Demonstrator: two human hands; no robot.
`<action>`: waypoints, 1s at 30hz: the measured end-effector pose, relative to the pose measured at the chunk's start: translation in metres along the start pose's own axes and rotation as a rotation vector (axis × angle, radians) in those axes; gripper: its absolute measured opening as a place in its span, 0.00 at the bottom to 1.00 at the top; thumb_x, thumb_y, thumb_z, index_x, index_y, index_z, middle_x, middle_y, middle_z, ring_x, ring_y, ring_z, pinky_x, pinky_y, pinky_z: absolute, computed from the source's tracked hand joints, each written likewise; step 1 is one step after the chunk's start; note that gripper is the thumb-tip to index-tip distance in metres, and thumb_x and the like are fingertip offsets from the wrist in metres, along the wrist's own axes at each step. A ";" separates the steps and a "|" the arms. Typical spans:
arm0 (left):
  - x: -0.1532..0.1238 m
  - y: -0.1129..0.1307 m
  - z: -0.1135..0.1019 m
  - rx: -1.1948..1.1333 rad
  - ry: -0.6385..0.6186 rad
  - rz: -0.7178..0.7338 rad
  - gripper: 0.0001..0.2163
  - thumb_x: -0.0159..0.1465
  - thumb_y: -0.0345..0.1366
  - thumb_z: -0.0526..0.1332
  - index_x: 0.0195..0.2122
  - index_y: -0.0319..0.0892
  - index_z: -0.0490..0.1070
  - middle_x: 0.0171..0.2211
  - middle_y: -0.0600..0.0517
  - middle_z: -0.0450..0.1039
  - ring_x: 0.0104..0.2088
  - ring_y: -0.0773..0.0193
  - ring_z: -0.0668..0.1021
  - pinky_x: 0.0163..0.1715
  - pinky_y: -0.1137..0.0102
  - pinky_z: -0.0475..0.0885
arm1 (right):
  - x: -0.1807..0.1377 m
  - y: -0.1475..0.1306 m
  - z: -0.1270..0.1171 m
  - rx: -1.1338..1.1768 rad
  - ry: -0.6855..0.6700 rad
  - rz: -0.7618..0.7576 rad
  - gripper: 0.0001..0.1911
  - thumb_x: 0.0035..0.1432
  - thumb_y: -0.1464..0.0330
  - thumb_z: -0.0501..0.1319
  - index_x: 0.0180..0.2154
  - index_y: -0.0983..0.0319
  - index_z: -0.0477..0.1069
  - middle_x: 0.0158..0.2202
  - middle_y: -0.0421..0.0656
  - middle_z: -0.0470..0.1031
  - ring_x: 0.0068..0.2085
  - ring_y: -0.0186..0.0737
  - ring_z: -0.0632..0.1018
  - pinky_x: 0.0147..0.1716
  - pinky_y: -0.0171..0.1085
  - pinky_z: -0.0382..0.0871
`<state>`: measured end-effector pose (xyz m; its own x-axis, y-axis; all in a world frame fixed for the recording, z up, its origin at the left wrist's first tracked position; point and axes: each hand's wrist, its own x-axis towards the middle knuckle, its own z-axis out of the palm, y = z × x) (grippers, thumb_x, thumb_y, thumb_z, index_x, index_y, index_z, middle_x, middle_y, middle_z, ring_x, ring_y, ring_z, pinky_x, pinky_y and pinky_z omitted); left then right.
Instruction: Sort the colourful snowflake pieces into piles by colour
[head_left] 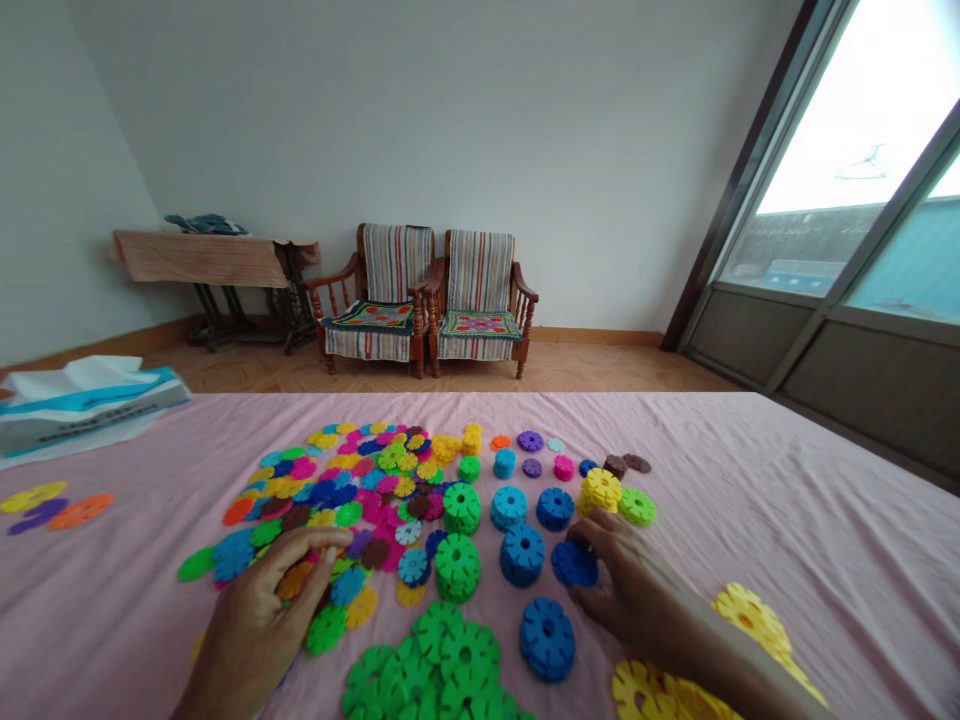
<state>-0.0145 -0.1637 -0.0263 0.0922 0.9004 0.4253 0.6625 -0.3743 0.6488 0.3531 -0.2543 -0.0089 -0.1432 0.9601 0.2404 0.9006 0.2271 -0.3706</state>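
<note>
My left hand is over the loose pile of mixed-colour plastic snowflake discs, thumb and forefinger pinched close together. Whether a disc sits between those fingertips I cannot make out. My right hand has its fingers and thumb closed round a dark blue snowflake disc, just right of a blue disc stack. Another blue stack stands behind it, and one more blue stack is in front. A yellow stack rises just beyond my right fingers. Green stacks stand between my hands.
Large green discs are heaped at the near edge, yellow discs under and beside my right forearm. Small stacks line the back. Three discs lie far left near a tissue pack. Two chairs stand beyond the pink cloth.
</note>
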 end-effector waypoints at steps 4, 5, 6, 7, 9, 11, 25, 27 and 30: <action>0.000 -0.001 0.001 0.005 0.000 -0.009 0.15 0.59 0.52 0.57 0.36 0.49 0.77 0.38 0.54 0.81 0.41 0.57 0.82 0.43 0.68 0.75 | 0.002 -0.001 0.006 0.061 0.060 -0.038 0.19 0.49 0.71 0.58 0.46 0.62 0.69 0.42 0.50 0.73 0.44 0.50 0.75 0.43 0.45 0.70; 0.000 -0.001 0.001 0.004 0.003 -0.007 0.15 0.59 0.52 0.57 0.36 0.49 0.77 0.38 0.54 0.82 0.41 0.57 0.82 0.43 0.68 0.75 | 0.002 -0.001 0.006 0.080 0.077 -0.038 0.17 0.49 0.70 0.58 0.44 0.61 0.70 0.41 0.50 0.73 0.43 0.50 0.74 0.42 0.45 0.70; 0.000 0.000 0.001 0.003 0.006 -0.006 0.15 0.59 0.52 0.57 0.36 0.49 0.77 0.38 0.53 0.82 0.41 0.57 0.82 0.43 0.68 0.75 | 0.002 -0.001 0.006 0.101 0.093 -0.032 0.15 0.49 0.70 0.58 0.42 0.61 0.70 0.41 0.49 0.73 0.43 0.49 0.74 0.42 0.44 0.69; 0.000 0.000 0.001 -0.001 0.009 -0.004 0.15 0.59 0.51 0.57 0.36 0.49 0.77 0.38 0.53 0.82 0.40 0.57 0.82 0.43 0.68 0.75 | 0.002 -0.001 0.005 0.126 0.101 -0.014 0.13 0.49 0.69 0.59 0.40 0.61 0.70 0.39 0.48 0.73 0.42 0.48 0.74 0.42 0.44 0.68; 0.000 0.001 0.001 -0.008 0.011 0.001 0.15 0.59 0.51 0.57 0.35 0.49 0.77 0.37 0.54 0.82 0.41 0.57 0.82 0.43 0.68 0.75 | 0.003 0.000 -0.002 0.213 0.085 0.073 0.11 0.49 0.68 0.60 0.38 0.62 0.70 0.36 0.46 0.72 0.38 0.46 0.72 0.40 0.43 0.67; 0.000 0.002 0.000 -0.012 0.006 0.008 0.14 0.59 0.50 0.57 0.35 0.49 0.77 0.37 0.54 0.82 0.41 0.57 0.82 0.43 0.68 0.75 | 0.004 0.001 -0.013 0.361 0.016 0.195 0.12 0.49 0.66 0.62 0.38 0.62 0.70 0.33 0.44 0.71 0.35 0.42 0.71 0.37 0.41 0.66; 0.000 0.007 -0.001 0.007 0.024 0.047 0.14 0.60 0.50 0.57 0.34 0.48 0.77 0.36 0.53 0.82 0.39 0.57 0.82 0.41 0.69 0.76 | 0.006 0.005 -0.043 1.207 -0.277 0.325 0.19 0.51 0.56 0.66 0.39 0.63 0.76 0.32 0.40 0.70 0.32 0.34 0.66 0.33 0.34 0.60; 0.000 0.007 -0.001 0.010 0.019 0.052 0.14 0.60 0.50 0.57 0.35 0.48 0.77 0.36 0.53 0.82 0.39 0.57 0.82 0.41 0.69 0.76 | 0.007 0.003 -0.044 1.131 -0.277 0.312 0.18 0.52 0.56 0.65 0.37 0.64 0.76 0.30 0.39 0.70 0.30 0.33 0.66 0.31 0.34 0.59; 0.000 0.006 -0.001 0.009 0.022 0.049 0.14 0.60 0.50 0.57 0.35 0.49 0.77 0.36 0.53 0.82 0.39 0.57 0.82 0.41 0.69 0.77 | 0.009 -0.001 -0.046 1.005 -0.264 0.284 0.19 0.52 0.54 0.64 0.36 0.64 0.75 0.30 0.39 0.71 0.30 0.35 0.68 0.30 0.34 0.60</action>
<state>-0.0114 -0.1660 -0.0219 0.1081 0.8757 0.4705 0.6640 -0.4159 0.6214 0.3700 -0.2535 0.0344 -0.1750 0.9763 -0.1271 0.1823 -0.0948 -0.9787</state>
